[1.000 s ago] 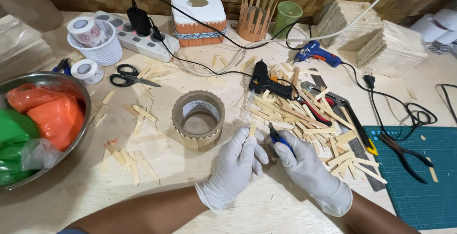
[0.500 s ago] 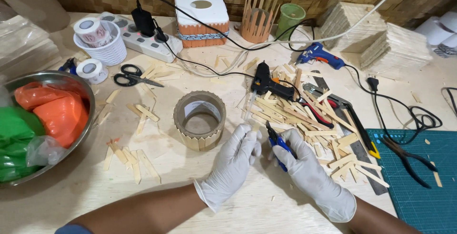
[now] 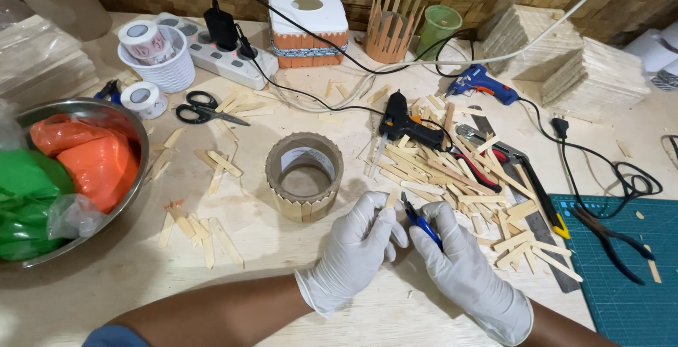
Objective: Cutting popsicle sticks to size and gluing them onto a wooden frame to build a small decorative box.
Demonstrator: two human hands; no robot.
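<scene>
At lower centre, one blue-handled cutter [image 3: 421,224] is gripped in the white-gloved right hand [image 3: 462,262]; one pale wooden stick [image 3: 393,199], seemingly, is pinched by the left hand [image 3: 360,248] fingers. Two glue guns lie at upper right.

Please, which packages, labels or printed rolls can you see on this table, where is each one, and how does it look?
Printed tape roll: far left, standing in a white ribbed cup; white with red marks.
Small white tape roll: flat, beside the black scissors.
Orange and green plastic bags: in the steel bowl, left edge.
No screens or signs.
</scene>
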